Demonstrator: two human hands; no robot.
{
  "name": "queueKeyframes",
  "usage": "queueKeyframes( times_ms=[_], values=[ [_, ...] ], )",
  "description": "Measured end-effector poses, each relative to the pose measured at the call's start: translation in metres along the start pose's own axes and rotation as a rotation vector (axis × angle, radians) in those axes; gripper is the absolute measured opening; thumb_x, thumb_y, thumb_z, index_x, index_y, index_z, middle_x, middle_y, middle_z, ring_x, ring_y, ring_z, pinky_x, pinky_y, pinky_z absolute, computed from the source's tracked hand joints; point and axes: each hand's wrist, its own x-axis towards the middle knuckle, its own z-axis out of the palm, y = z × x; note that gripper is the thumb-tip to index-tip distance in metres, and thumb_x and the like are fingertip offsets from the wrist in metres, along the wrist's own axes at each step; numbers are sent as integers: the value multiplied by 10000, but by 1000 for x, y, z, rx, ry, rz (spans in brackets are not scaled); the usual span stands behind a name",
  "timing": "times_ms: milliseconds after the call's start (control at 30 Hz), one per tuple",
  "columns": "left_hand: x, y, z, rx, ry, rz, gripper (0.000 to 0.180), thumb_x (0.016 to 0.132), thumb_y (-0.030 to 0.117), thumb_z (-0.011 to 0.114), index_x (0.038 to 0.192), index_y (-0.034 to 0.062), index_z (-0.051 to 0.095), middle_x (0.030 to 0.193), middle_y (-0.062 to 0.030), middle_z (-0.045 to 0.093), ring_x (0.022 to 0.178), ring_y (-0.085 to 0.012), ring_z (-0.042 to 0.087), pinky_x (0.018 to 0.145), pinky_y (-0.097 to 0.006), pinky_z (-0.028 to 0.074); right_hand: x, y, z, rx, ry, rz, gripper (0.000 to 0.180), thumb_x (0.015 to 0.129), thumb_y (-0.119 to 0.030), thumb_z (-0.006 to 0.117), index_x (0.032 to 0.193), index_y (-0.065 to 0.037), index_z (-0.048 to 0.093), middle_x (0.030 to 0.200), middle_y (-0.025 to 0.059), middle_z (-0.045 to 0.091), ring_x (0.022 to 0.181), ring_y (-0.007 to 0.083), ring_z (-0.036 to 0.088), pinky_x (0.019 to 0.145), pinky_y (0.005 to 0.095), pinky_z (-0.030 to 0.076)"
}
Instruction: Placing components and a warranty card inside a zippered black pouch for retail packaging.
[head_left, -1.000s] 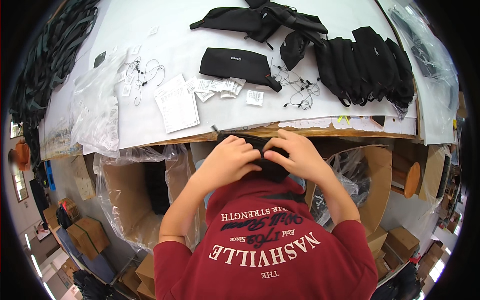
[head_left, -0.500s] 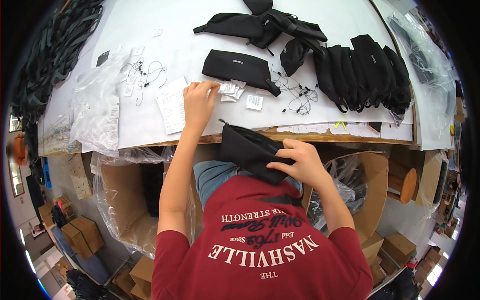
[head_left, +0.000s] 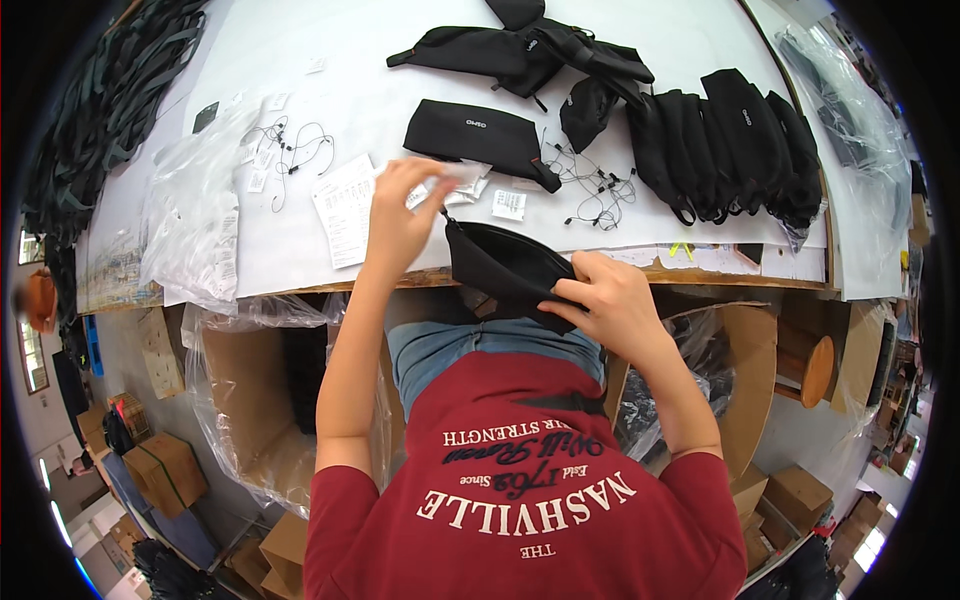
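Across the far half of the view lies the white worktop (head_left: 640, 70), with a row of black pouches (head_left: 720, 140) at far right, stacked on edge so they stay sorted. One flat pouch (head_left: 480, 135) lies in the middle. At the near edge, the right hand (head_left: 610, 300) clamps its fingers on an open pouch (head_left: 505, 265), probably to keep the mouth steady. The left hand (head_left: 400, 215) has its fingers pinched on a small white card (head_left: 462, 175), lifted just above that pouch. More cards (head_left: 508, 205) lie beside.
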Motion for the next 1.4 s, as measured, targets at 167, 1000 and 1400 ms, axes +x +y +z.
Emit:
queueKeyframes(
  times_ms=[167, 1000, 1400],
  values=[
    [-15, 56, -18, 157, -382, 256, 280, 767, 209, 723, 995, 57, 666, 1209, -107, 545, 1188, -288, 437, 1002, -412, 313, 12, 1, -4, -65, 119, -47, 252, 657, -280, 766, 679, -96, 595, 650, 29, 391, 568, 188, 456, 490, 319, 367],
    [-83, 43, 14, -1476, 371, -723, 318, 801, 66, 663, 1106, 19, 587, 1045, -82, 644, 970, -228, 618, 910, -359, 482, 1, -26, 41, 1275, 296, 710, 171, 961, -158, 413, 991, -45, 537, 832, -25, 456, 768, 57, 404, 720, 187, 322],
    [-72, 87, 13, -1225, -311, -874, 461, 699, 60, 758, 1111, -32, 573, 1003, -82, 637, 892, -150, 619, 806, -279, 500, 29, -5, 13, 746, 568, 247, 254, 765, 20, 678, 1015, 17, 632, 906, 78, 647, 721, 140, 582, 635, 240, 440]
  ],
)
